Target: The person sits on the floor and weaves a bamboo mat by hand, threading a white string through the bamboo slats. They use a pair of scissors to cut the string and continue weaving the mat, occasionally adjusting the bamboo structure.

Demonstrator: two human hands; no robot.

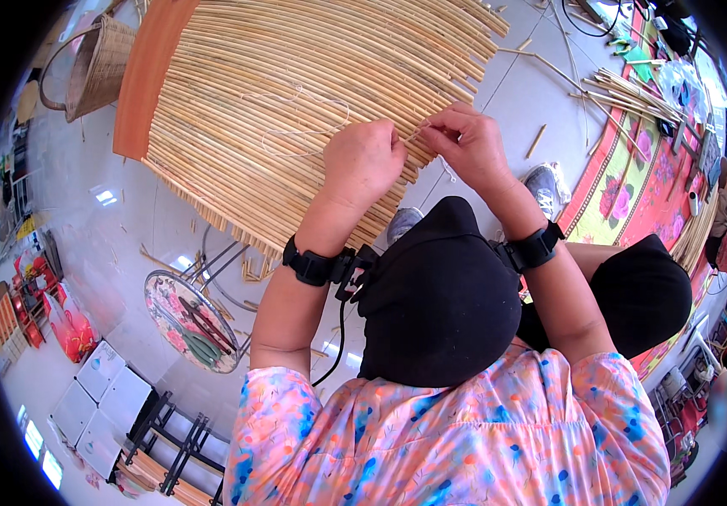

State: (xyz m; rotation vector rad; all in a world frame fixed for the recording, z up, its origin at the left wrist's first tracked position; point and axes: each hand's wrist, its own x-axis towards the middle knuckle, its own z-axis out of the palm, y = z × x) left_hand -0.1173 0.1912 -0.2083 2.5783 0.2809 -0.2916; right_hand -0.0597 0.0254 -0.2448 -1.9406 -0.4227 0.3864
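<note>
A mat of reed-like tan sticks, laid side by side, spreads out before me on a wooden board. My left hand is closed in a loose fist near the mat's right edge. Beside it, my right hand pinches with thumb and forefinger. Thin whitish string runs between the two hands. More of it lies in a loose loop on the sticks to the left. The left fingertips are turned away, so their exact grip is partly hidden. Black straps with small devices circle both wrists.
A round floral stool with a green-handled tool stands at left. A wicker basket is at the far left. Cut sticks lie on a red and yellow floral cloth at right. My shoes are below the mat's edge.
</note>
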